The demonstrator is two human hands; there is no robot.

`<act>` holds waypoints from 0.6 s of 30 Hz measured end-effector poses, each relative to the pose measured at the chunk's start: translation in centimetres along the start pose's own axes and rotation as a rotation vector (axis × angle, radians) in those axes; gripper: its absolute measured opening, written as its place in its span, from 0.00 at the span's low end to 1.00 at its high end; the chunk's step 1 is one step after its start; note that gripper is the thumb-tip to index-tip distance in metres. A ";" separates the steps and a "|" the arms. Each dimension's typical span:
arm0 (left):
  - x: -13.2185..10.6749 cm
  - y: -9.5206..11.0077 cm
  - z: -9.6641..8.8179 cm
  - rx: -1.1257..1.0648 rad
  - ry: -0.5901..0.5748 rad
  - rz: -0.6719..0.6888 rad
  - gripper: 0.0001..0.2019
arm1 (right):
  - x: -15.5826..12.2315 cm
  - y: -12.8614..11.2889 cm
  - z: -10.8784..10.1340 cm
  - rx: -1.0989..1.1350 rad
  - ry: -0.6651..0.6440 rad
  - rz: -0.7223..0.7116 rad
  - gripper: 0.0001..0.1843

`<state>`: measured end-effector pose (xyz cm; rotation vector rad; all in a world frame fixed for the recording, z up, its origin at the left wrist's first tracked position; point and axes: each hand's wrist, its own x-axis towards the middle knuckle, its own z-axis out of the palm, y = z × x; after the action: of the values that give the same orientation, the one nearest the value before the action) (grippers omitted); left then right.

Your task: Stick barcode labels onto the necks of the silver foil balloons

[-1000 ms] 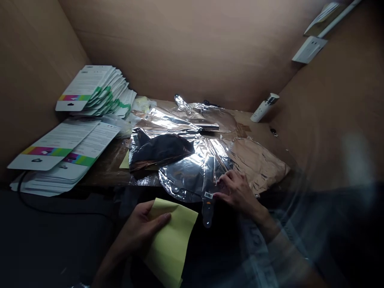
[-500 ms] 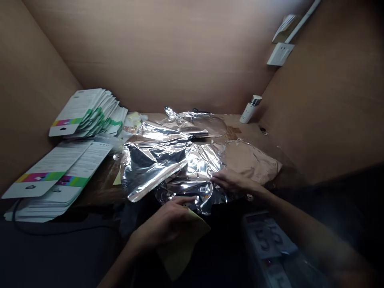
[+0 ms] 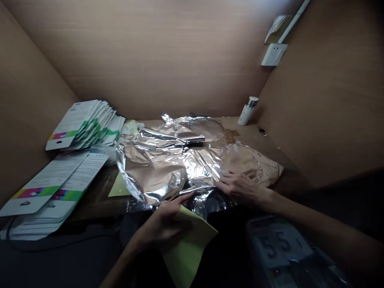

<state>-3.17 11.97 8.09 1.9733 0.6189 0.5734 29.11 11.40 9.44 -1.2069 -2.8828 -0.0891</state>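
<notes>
**Left hand clamped on yellow sheet, right hand spread on foil**

Your left hand (image 3: 168, 221) sits at 7 o'clock, gripping a yellow sheet (image 3: 189, 248) that hangs toward you, its top corner tucked under your palm. Your fingers close on the sheet and reach the lower edge of a crumpled foil balloon (image 3: 151, 174), which lies at the middle of the wooden table (image 3: 97, 204).

Your right hand (image 3: 243, 189) is at 4 o'clock, palm down with the fingers spread apart, gripping nothing. It presses on a second foil balloon (image 3: 250, 162), whose copper-toned face shows at 3 o'clock. A third foil balloon (image 3: 193, 129) lies at 12 o'clock, partly under the first.

At 10 o'clock stands a fanned stack of printed cards (image 3: 84, 124), with a second stack (image 3: 52, 186) at 9 o'clock. A small yellow slip (image 3: 119, 187) lies just beside the first balloon. A white bottle (image 3: 247, 111) stands at 1 o'clock near the cardboard wall (image 3: 318, 100), and a wall socket (image 3: 274, 55) sits higher up. A panel printed with 55 (image 3: 279, 244) shows at 5 o'clock.
</notes>
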 end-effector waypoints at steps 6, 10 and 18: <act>0.2 -0.3 -0.6 -0.115 -0.015 -0.038 0.07 | 1.7 2.3 2.1 0.237 0.191 0.253 0.17; 0.3 -1.6 -1.7 -0.030 0.105 -0.021 0.06 | 2.4 4.0 1.7 0.239 0.220 0.158 0.20; -0.4 -5.3 -2.9 -0.236 0.117 -0.264 0.09 | 6.0 7.4 -5.7 0.365 -0.352 0.080 0.11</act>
<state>-6.30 15.79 4.58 1.6155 0.8305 0.5721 30.10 20.52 15.66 -1.3718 -2.9293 0.6847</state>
